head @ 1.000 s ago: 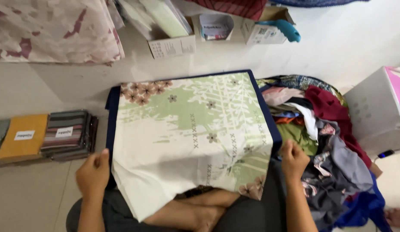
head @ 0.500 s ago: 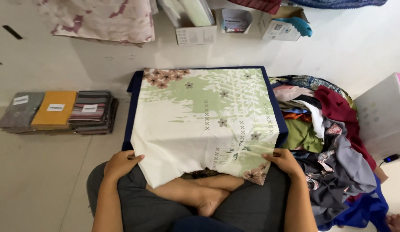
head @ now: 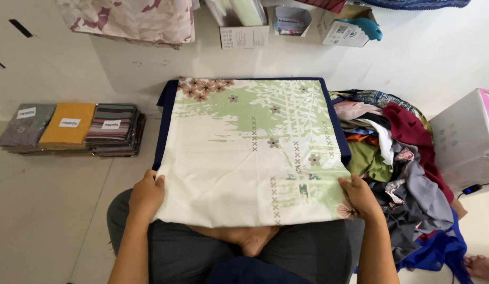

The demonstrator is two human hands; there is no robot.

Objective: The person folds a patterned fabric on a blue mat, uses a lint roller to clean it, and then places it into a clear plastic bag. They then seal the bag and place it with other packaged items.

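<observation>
A cream cloth with green and brown floral print and a navy border [head: 244,152] lies spread flat on the floor and over my crossed legs. My left hand [head: 146,192] grips its near left corner. Its near right corner is held by my right hand [head: 360,197]. The cloth's near edge rests on my lap, above my bare foot [head: 244,239].
A heap of mixed coloured clothes [head: 397,158] lies to the right, beside a white box [head: 465,142]. Folded, labelled cloths [head: 71,129] are stacked at the left. Cardboard boxes [head: 244,31] and a patterned fabric [head: 134,18] stand at the back. Another person's foot [head: 481,265] shows bottom right.
The cloth has been pulled flatter and squarer, its near edge now straight across my lap. Both hands have shifted along with the near corners.
</observation>
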